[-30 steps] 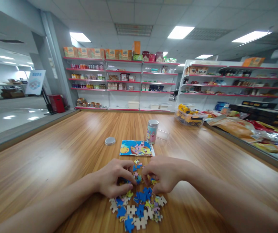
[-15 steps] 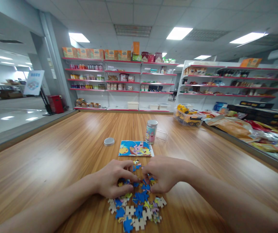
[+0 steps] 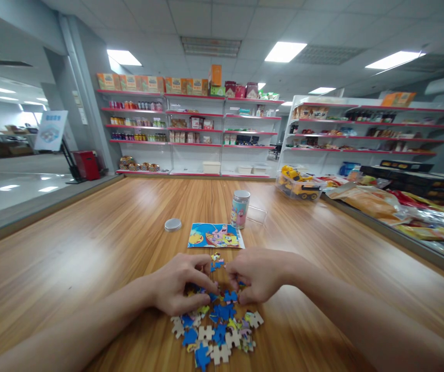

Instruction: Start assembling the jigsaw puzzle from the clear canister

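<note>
A loose heap of jigsaw puzzle pieces (image 3: 223, 312), blue, yellow and bare-wood sides up, lies on the wooden table in front of me. My left hand (image 3: 185, 284) rests over the heap's left side, index finger and thumb apart, fingertips among the pieces. From the right, my right hand (image 3: 258, 275) reaches down with bent fingers at the heap's upper right; its thumb stays apart from the fingers and pieces show in the gap. Some pieces are hidden under both hands. Just beyond lies a cartoon picture card (image 3: 216, 236).
Behind the card stands a cartoon-printed tin (image 3: 240, 209), with a clear plastic frame (image 3: 257, 214) beside it. A silver lid (image 3: 173, 225) lies to the left. Farther right are a clear bin of yellow toy vehicles (image 3: 299, 186) and packaged goods (image 3: 365, 200). Stocked shelves (image 3: 194, 129) line the back.
The view has shifted slightly. My right hand has moved a little up and left over the pieces, while my left hand stays almost in place.
</note>
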{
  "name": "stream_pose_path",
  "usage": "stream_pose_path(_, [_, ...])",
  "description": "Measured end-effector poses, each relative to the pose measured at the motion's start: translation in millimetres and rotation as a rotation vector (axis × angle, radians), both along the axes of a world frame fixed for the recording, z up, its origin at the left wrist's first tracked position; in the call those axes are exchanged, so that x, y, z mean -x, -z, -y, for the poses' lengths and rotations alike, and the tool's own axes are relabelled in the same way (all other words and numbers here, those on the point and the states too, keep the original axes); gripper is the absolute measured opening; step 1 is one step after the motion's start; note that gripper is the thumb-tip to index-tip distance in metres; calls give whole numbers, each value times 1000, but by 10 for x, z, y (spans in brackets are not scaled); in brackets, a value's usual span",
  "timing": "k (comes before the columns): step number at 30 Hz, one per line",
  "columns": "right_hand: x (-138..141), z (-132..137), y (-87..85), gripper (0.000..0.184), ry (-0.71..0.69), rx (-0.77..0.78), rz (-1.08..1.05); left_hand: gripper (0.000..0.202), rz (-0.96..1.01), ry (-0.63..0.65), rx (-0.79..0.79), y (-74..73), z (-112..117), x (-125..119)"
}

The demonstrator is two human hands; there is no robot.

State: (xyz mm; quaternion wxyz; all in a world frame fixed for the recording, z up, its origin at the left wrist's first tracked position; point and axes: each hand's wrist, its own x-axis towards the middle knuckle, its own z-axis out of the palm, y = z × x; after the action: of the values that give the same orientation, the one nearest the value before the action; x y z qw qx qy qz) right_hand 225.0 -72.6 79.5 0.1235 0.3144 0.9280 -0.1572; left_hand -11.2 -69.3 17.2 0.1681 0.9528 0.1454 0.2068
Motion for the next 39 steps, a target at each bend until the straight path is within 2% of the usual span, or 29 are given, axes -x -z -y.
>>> stream_pose_path(7, [-10, -1, -10, 14, -42, -13, -45, 32, -14, -41, -28, 20, -18, 3])
stream_pose_path(12, [24, -14, 31, 16, 10, -216, -131, 31, -10, -28, -1, -14, 2, -14])
stream_pose_path(14, [42, -10, 47, 16, 23, -251, -156, 32, -2, -17, 15, -28, 6, -21])
stream_pose_path(20, [74, 44, 26, 19, 8, -193, -139, 27, 23, -12, 1, -3, -6, -19])
stream_pose_path(25, [89, 33, 50, 28, 22, -170, -79, 26, 34, -30, -9, 13, -6, -15])
stream_pose_path(28, [84, 14, 50, 26, 39, -136, -63, 26, 42, -19, -9, 6, -4, -17])
stream_pose_path(34, [33, 35, -93, 25, 49, -138, -39, 26, 35, -23, -5, 20, 0, 1])
stream_pose_path(39, [6, 105, -191, 39, 6, 30, 91, 27, 17, -23, -14, 23, -13, 11])
